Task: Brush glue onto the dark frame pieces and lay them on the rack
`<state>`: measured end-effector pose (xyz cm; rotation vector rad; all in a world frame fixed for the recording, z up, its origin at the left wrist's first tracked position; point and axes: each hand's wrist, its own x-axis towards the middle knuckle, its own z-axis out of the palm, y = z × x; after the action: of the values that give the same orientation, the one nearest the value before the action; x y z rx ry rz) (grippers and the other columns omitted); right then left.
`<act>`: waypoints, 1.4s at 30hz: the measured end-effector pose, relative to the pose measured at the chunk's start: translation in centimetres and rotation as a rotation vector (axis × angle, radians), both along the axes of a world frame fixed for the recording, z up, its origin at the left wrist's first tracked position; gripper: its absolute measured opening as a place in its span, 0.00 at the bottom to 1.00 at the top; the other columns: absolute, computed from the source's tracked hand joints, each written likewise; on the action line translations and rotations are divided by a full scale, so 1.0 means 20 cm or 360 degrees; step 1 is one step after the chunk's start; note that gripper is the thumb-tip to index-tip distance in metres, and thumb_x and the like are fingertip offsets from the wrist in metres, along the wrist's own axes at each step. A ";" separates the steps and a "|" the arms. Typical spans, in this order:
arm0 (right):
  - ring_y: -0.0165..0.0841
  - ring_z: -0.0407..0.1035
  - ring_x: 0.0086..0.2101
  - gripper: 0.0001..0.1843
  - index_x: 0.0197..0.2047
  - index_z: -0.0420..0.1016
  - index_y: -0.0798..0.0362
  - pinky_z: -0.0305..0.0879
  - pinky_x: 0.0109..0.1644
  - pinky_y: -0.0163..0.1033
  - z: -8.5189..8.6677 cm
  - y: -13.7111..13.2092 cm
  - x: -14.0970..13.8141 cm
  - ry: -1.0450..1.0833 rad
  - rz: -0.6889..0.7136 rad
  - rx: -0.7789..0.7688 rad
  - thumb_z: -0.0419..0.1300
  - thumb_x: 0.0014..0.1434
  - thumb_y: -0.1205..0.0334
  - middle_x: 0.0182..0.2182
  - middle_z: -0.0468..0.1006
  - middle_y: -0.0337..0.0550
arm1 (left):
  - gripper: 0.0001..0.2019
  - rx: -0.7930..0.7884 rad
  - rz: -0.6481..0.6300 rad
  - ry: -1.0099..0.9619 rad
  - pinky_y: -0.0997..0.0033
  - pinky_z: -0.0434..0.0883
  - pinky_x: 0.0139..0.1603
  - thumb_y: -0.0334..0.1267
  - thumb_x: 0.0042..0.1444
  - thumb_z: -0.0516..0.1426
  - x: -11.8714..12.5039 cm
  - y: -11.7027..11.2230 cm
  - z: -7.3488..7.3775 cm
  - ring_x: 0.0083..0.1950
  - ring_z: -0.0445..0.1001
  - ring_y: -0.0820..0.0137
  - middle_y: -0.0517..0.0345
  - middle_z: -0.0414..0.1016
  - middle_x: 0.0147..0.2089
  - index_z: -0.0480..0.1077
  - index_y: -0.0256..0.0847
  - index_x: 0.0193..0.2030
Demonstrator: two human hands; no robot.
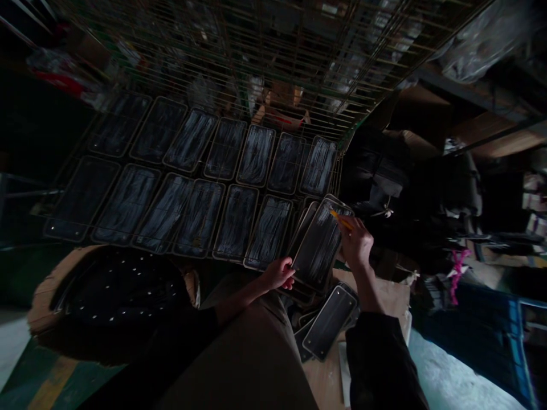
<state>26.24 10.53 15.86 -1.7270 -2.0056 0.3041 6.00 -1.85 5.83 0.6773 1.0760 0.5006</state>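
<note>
My left hand point(280, 274) is closed on the lower left edge of a dark rectangular panel with a pale rim point(320, 245). The panel lies tilted on top of a few others like it. In my right hand point(358, 242) is a thin yellow-orange tool point(341, 219), perhaps a brush; its exact kind is hard to make out. The tool's tip touches the panel near its upper end, where whitish streaks show. Below my hands, another dark panel point(331, 322) rests on a small pile.
Two rows of white-streaked panels point(199, 216) lie on a wire rack. Behind them rises a wire mesh wall point(239, 62). A round-edged cardboard box point(43, 290) with black pieces stands at left. Brown board point(325, 376) lies under the pile; a blue frame point(519, 341) is at right.
</note>
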 end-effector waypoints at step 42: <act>0.32 0.75 0.37 0.14 0.49 0.75 0.47 0.67 0.38 0.34 0.04 -0.45 0.07 0.0022 0.0328 -0.0473 0.52 0.68 0.54 0.43 0.79 0.40 | 0.07 -0.0090 0.0015 -0.0115 0.81 0.69 0.19 0.36 0.59 0.56 -0.02 0.01 0.00 0.20 0.76 0.72 0.61 0.74 0.21 0.59 0.39 0.37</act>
<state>27.59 1.50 16.60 -1.6784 -2.2220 0.7126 5.53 -1.75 5.78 0.6000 1.0220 0.4976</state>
